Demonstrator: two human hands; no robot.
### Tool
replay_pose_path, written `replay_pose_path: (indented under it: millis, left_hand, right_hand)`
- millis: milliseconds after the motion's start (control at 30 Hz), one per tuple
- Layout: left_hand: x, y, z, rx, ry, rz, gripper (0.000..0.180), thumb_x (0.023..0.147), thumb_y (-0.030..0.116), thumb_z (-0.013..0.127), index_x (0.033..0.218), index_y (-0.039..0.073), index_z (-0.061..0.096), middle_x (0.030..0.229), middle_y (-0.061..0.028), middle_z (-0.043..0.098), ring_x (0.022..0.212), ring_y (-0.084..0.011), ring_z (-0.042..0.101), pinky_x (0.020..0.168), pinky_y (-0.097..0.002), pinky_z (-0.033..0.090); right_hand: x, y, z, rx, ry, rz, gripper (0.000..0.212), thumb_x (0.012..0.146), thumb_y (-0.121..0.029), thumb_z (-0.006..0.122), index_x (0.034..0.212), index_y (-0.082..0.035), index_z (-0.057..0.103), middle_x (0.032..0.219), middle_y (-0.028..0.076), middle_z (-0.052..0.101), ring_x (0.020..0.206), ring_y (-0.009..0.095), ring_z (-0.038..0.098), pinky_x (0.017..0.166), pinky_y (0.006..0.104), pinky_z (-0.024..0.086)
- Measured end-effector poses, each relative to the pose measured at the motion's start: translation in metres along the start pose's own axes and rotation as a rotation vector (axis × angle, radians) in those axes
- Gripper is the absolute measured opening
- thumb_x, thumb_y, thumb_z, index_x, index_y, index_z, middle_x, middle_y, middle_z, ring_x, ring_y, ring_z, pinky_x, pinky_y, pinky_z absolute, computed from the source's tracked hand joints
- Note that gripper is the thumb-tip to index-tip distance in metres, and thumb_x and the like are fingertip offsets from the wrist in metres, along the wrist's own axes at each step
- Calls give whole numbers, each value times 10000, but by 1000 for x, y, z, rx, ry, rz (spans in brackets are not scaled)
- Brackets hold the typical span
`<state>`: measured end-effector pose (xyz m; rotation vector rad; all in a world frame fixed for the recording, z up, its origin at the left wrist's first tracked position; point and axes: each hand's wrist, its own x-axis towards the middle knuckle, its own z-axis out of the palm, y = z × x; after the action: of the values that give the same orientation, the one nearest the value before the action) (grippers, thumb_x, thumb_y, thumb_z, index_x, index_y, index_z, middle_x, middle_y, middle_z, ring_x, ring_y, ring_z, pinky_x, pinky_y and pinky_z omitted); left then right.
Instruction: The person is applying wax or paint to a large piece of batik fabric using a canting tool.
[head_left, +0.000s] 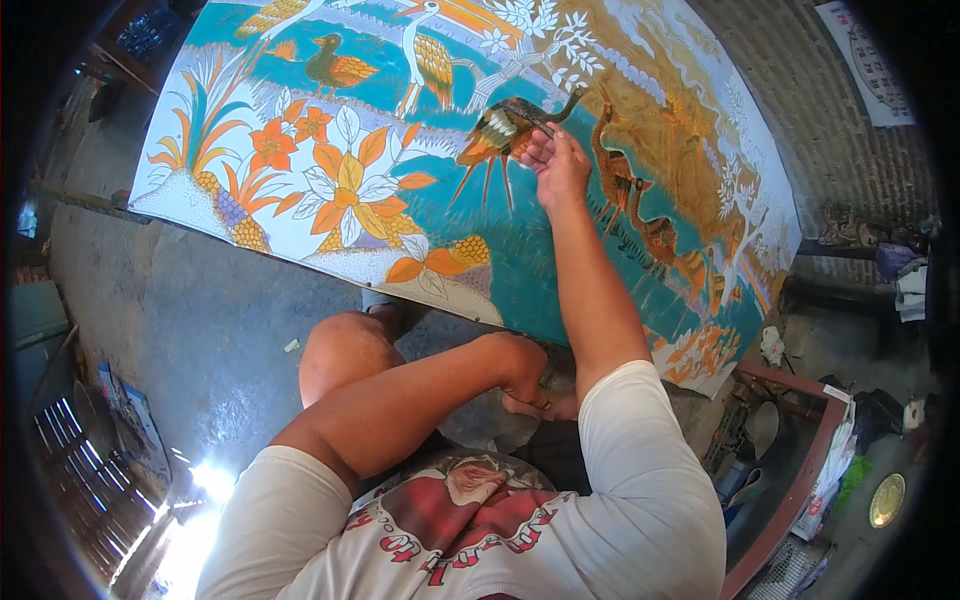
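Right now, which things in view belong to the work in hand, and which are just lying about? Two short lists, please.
In use:
- right hand
- slim dark tool it holds
- picture with birds and flowers

Lying about:
- pale scrap on the floor
- round gold-coloured object
- bright green item

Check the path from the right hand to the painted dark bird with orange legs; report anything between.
Nothing visible: the right hand is right at the dark bird, with a thin pen-like tool over its body. The left hand is below the painting.
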<state>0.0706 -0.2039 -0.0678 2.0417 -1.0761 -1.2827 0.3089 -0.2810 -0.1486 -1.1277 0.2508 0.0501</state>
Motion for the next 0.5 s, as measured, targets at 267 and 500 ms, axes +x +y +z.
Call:
replay_pose_path:
  millis: [267,500]
  left_hand:
    - [6,-3,4,1,-8,2,624,827,577,640,804,-37,749,837,-225,719,850,-379,701,794,-482,533]
    - [12,-6,1,-29,-65,18,652,836,593,626,850,-50,736,848,-257,710,835,-410,689,784,-490,526]
  right_hand:
    - [-10,2,2,43,16,23,262,1035,-197,501,1205,-27,605,945,128,698,675,197,666,630,378,607]
    - [-89,-20,-35,196,-66,107,261,994,-207,563,1164,-24,641,902,109,686,768,214,671,702,389,592]
